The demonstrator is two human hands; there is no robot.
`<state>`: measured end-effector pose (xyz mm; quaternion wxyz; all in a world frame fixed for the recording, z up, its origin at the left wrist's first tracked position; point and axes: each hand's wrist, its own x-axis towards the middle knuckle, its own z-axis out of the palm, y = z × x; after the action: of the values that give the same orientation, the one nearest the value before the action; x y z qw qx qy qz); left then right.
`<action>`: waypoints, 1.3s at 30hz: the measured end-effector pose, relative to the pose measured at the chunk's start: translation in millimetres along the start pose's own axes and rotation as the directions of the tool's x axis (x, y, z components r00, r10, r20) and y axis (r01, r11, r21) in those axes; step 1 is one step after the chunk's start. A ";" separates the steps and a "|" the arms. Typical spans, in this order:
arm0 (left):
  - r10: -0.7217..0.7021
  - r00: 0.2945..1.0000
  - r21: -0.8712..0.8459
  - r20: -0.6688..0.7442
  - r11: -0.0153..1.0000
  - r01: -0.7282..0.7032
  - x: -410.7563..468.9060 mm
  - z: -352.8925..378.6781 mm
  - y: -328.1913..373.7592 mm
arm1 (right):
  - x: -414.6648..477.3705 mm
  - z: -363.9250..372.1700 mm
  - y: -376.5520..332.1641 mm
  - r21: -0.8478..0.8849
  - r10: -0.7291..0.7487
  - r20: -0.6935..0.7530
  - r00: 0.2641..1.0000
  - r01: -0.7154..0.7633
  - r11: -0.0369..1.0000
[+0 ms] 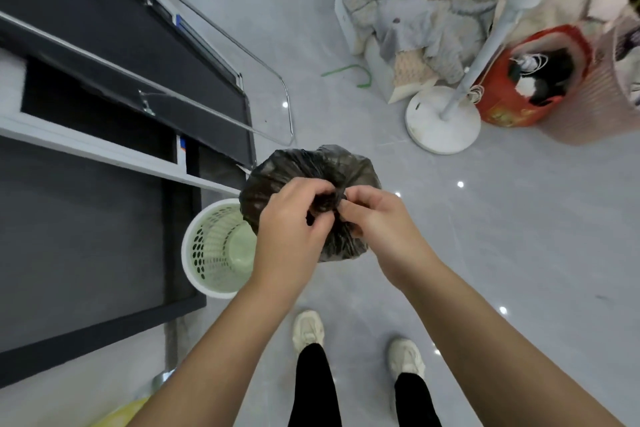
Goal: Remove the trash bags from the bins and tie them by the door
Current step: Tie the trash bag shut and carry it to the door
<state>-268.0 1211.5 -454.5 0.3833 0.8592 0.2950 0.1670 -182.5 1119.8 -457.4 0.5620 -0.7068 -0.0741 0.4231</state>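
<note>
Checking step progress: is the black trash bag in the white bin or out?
Out. The left hand and right hand hold the black trash bag by its neck, beside the white bin, whose bare bottom shows.

Cannot see the neck of the trash bag [304, 166], buried under fingers [311, 191]. Cannot see the right rim of the bin [207, 246] behind the left hand [291, 229]. Cannot identify the yellow thing [121, 414], cut by bottom edge.
</note>
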 end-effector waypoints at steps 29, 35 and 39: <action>0.066 0.881 -0.060 0.468 0.997 -0.043 -13.2 190.7 352.3 | -170.9 -364.1 -51.1 0.057 -0.079 -0.437 0.896 0.115 0.992; 0.115 0.881 -0.150 0.459 0.987 -0.051 9.7 239.6 402.2 | -169.5 -429.1 -64.4 0.502 0.086 -0.313 0.946 0.088 0.860; 0.276 0.841 -0.148 0.466 0.961 -0.234 40.1 274.7 440.9 | -160.3 -480.8 -78.1 0.542 0.110 -0.324 0.940 0.089 0.835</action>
<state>70.8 848.5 -296.8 0.4551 0.8879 0.0659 0.0094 72.9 702.9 -303.1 0.7428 -0.5786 0.1529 0.3003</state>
